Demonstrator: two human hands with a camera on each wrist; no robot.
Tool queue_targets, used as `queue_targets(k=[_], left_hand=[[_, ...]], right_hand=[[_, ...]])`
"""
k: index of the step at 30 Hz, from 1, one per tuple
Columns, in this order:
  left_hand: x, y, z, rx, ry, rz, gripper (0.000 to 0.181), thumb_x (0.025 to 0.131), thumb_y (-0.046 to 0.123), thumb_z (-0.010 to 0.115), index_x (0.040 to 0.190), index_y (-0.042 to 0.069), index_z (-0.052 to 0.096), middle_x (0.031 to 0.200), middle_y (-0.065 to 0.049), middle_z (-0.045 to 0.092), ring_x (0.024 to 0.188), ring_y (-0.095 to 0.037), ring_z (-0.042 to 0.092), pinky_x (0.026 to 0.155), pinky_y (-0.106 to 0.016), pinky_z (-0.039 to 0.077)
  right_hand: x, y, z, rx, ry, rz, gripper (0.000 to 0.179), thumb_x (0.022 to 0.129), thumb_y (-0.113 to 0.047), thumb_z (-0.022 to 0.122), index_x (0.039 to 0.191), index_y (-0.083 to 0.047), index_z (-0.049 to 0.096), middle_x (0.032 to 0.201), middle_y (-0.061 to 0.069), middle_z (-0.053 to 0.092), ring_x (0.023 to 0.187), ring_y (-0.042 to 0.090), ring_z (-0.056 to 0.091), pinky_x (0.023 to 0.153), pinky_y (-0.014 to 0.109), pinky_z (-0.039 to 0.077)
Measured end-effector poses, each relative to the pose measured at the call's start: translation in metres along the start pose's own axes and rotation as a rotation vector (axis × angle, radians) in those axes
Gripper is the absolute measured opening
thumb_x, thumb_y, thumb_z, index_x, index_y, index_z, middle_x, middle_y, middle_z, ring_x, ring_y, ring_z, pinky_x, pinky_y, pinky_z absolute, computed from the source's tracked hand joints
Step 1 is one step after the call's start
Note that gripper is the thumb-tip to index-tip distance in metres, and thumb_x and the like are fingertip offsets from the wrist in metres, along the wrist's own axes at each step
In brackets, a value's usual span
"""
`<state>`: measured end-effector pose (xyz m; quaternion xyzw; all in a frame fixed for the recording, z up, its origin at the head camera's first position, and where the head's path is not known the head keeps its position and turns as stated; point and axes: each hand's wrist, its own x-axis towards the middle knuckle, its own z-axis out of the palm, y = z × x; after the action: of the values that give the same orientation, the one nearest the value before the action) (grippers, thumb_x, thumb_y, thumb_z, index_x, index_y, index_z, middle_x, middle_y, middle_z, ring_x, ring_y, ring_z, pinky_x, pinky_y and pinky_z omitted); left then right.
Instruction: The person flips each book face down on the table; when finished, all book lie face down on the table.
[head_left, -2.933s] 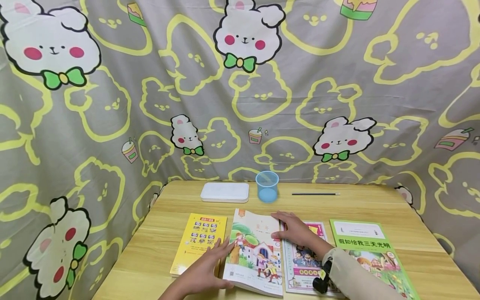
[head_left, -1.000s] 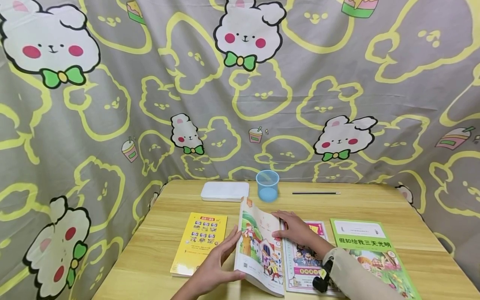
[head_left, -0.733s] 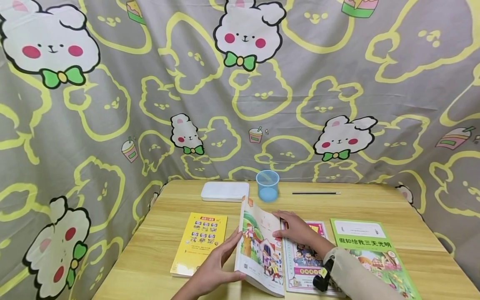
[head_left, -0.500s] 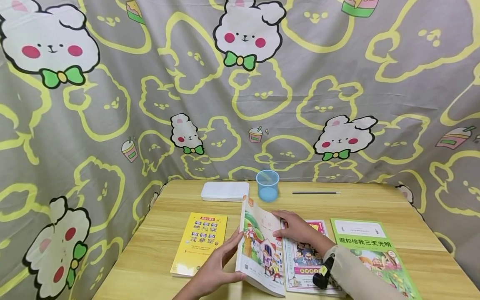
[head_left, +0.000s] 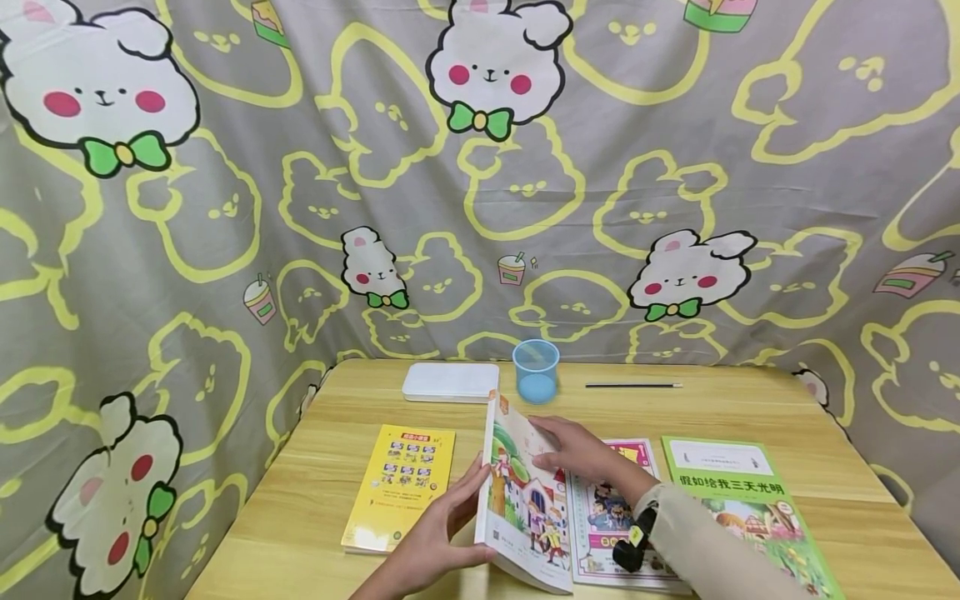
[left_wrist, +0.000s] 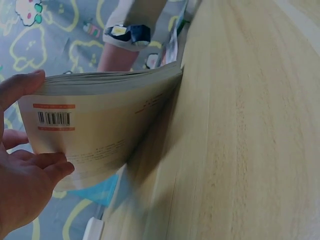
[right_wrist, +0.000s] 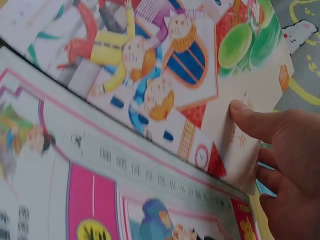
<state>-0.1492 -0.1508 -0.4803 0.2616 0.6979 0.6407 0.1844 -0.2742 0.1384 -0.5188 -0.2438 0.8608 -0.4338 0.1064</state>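
A paperback storybook [head_left: 525,508] with a house and children on its cover stands tilted, its left edge raised off the table and its right edge low. My left hand [head_left: 442,533] grips the raised edge. In the left wrist view, its fingers lie against the barcoded back cover [left_wrist: 95,130]. My right hand [head_left: 577,454] pinches the book's far right corner; the right wrist view shows the thumb [right_wrist: 250,117] on the front cover and the other fingers behind. Beneath the right forearm lies a pink-bordered book [head_left: 611,517], partly covered.
A yellow book [head_left: 405,483] lies to the left, a green-and-white book [head_left: 738,492] to the right. Along the table's back are a white case [head_left: 450,382], a blue translucent cup [head_left: 536,375] and a pencil [head_left: 633,385]. A patterned curtain [head_left: 465,208] hangs behind.
The storybook's left edge has risen from nearly flat to a steep tilt, my left hand closing on it and moving right. Just now my right hand has shifted slightly left along the top edge.
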Motion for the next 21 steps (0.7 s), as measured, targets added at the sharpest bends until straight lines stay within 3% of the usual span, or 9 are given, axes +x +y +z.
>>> queue_targets(k=[6,13,21], left_hand=[[0.0,0.0,0.0,0.004,0.0,-0.014,0.094,0.09,0.012,0.081,0.164,0.01,0.024,0.174,-0.002,-0.003,0.156,-0.024,0.017,0.117,-0.017,0.029],[0.0,0.0,0.0,0.015,0.003,-0.025,0.094,0.09,0.012,0.081,0.165,0.012,0.024,0.174,0.001,-0.003,0.156,-0.014,0.017,0.118,-0.017,0.028],[0.001,0.001,0.002,-0.019,-0.004,-0.017,0.093,0.09,0.011,0.08,0.165,0.011,0.024,0.174,0.0,-0.005,0.157,-0.03,0.013,0.117,-0.017,0.03]], right_hand=[[0.009,-0.011,0.006,0.025,0.01,-0.023,0.08,0.097,-0.032,0.072,0.162,-0.006,0.032,0.161,0.02,0.041,0.139,0.038,0.049,0.114,0.057,0.04],[0.018,-0.023,0.006,0.043,-0.007,-0.098,0.084,0.099,-0.034,0.069,0.163,-0.001,0.024,0.166,0.023,0.028,0.151,0.044,0.029,0.119,0.06,0.033],[0.021,-0.038,0.003,0.143,-0.041,-0.084,0.085,0.102,-0.034,0.066,0.165,-0.006,0.017,0.17,0.018,0.018,0.154,0.045,0.02,0.119,0.062,0.03]])
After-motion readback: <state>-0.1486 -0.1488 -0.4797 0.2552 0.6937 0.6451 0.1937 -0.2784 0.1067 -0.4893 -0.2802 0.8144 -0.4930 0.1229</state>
